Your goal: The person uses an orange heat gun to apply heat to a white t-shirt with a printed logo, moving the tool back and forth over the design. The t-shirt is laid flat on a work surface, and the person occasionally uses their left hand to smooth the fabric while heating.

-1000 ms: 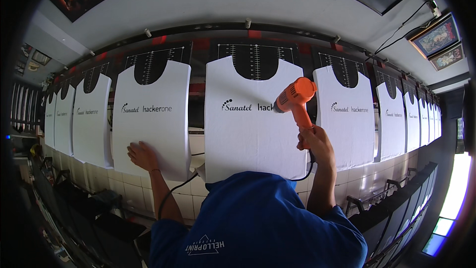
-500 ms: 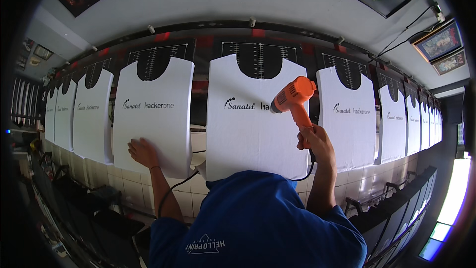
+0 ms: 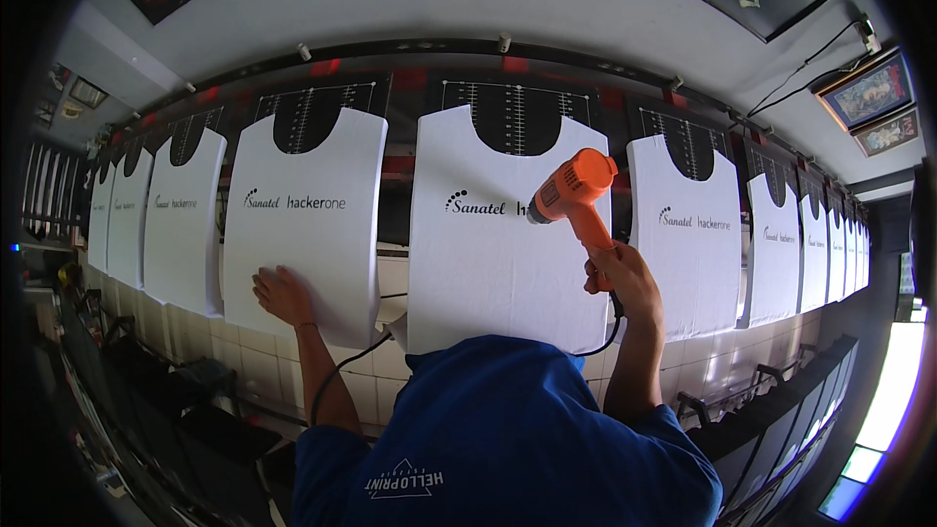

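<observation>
My right hand is closed round the handle of an orange heat gun. Its dark nozzle points left at the dark print on a white T-shirt straight ahead, hiding part of the lettering; whether the nozzle touches the cloth I cannot tell. This shirt is stretched over a black board with white ruler marks, which shows at the neck opening. My left hand lies flat, fingers apart, on the lower part of the neighbouring printed white T-shirt to the left.
More printed white shirts on boards run in a row to both sides, such as one shirt on the right. A black cord passes by my left forearm. Dark racks stand near on both sides. Framed pictures hang on the wall.
The heat gun's nozzle has shifted slightly left along the print and covers more of the lettering. My left hand stays on the neighbouring shirt. The whole view has shifted a little.
</observation>
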`<act>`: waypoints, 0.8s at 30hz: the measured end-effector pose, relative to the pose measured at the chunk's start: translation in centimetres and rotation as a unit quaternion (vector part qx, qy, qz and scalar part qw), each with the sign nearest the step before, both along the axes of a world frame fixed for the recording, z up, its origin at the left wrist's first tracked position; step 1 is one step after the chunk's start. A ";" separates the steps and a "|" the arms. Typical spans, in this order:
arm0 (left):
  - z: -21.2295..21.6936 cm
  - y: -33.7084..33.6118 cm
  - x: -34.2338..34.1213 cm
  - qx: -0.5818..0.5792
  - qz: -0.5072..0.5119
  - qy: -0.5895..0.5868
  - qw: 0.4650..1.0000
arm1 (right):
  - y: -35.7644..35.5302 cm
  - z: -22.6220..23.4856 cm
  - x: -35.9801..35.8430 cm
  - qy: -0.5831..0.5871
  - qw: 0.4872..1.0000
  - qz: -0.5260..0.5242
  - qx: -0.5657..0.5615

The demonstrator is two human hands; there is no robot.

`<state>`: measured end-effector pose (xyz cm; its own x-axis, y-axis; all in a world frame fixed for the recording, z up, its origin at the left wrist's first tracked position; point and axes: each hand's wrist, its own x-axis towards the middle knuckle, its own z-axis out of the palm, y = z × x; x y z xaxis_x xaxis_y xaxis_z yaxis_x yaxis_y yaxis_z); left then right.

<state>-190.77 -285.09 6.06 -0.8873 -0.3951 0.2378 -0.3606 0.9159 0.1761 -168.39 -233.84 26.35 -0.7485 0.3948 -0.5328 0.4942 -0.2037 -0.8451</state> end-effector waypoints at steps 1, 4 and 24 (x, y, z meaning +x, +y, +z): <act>0.0 0.1 0.0 0.004 -0.005 0.005 1.000 | -0.6 0.0 0.0 0.000 1.000 -0.010 0.010; 0.2 0.3 -0.1 0.000 -0.009 0.001 1.000 | -0.6 -0.1 0.1 -0.006 1.000 -0.008 0.012; 0.7 0.6 0.0 -0.002 -0.014 0.012 1.000 | -1.6 -0.2 -0.7 -0.004 1.000 -0.014 0.018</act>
<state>-190.80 -284.51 6.77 -0.8924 -0.3687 0.2600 -0.3302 0.9265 0.1806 -169.04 -235.48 26.19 -0.7326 0.4350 -0.5236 0.4950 -0.1875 -0.8484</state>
